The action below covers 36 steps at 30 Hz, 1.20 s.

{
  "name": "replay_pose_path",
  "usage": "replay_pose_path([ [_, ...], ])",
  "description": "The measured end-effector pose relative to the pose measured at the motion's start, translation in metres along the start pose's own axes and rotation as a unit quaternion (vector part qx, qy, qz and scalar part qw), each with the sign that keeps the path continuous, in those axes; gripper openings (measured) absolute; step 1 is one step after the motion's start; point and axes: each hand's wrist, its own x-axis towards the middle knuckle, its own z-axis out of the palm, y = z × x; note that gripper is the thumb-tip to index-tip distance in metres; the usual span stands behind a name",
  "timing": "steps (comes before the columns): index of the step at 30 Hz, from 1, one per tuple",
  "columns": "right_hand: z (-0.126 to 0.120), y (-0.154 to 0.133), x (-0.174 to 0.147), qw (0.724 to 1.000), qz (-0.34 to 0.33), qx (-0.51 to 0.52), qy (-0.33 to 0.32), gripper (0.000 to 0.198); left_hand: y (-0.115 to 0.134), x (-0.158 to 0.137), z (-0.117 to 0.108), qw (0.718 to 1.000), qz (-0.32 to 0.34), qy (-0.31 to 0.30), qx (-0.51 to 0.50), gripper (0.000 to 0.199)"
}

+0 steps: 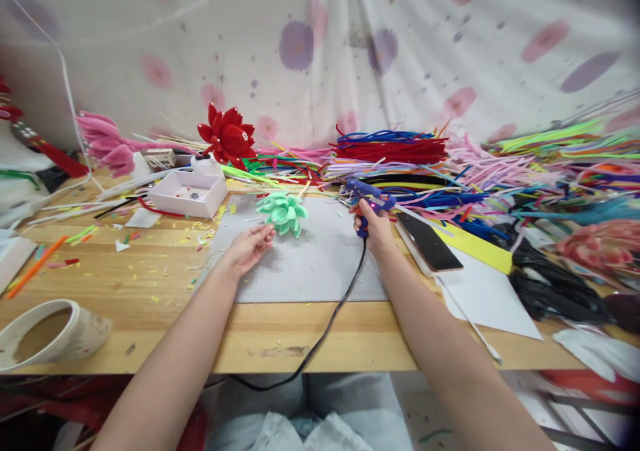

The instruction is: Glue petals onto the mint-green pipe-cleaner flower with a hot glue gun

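My left hand is closed in a pinch at the lower left edge of a mint-green flower with several pointed, fuzzy petals. Its fingertips meet a petal there; the exact grip is too small to make out. The flower is over the grey cutting mat. My right hand is wrapped round the handle of a blue glue gun. The gun's nozzle points left, toward the flower but apart from it. A black cord runs from the handle down over the table's front edge.
Behind the mat lie bundles of coloured pipe cleaners, a red flower and a white box. A phone and paper lie to the right. A cup of brown liquid stands near the left front edge.
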Motion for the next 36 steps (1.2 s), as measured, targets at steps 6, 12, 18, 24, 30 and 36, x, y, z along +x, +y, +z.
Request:
replay_pose_path([
  [6,-0.001,0.02,0.004,0.969,0.052,-0.236,0.055,0.045,0.002,-0.005,-0.001,0.998,-0.01,-0.051,-0.039,0.002],
  [12,-0.002,0.018,0.003,0.908,0.036,-0.416,0.035,0.046,0.003,-0.007,0.0,0.997,-0.014,-0.059,-0.048,0.003],
  [18,-0.004,0.005,0.0,0.863,0.013,-0.504,-0.021,0.044,0.003,-0.007,0.0,0.997,-0.006,-0.052,-0.063,0.004],
  [24,-0.021,-0.036,-0.01,0.739,0.058,-0.667,-0.075,0.051,0.005,-0.009,0.007,0.996,0.028,0.006,-0.09,0.005],
  [30,-0.009,-0.051,-0.021,0.802,0.018,-0.547,-0.238,0.029,0.0,-0.007,0.019,0.99,0.104,0.076,-0.056,0.01],
  [36,0.047,-0.038,-0.008,0.919,-0.171,-0.295,-0.198,0.017,0.002,-0.001,0.046,0.96,0.222,0.165,-0.029,0.024],
])
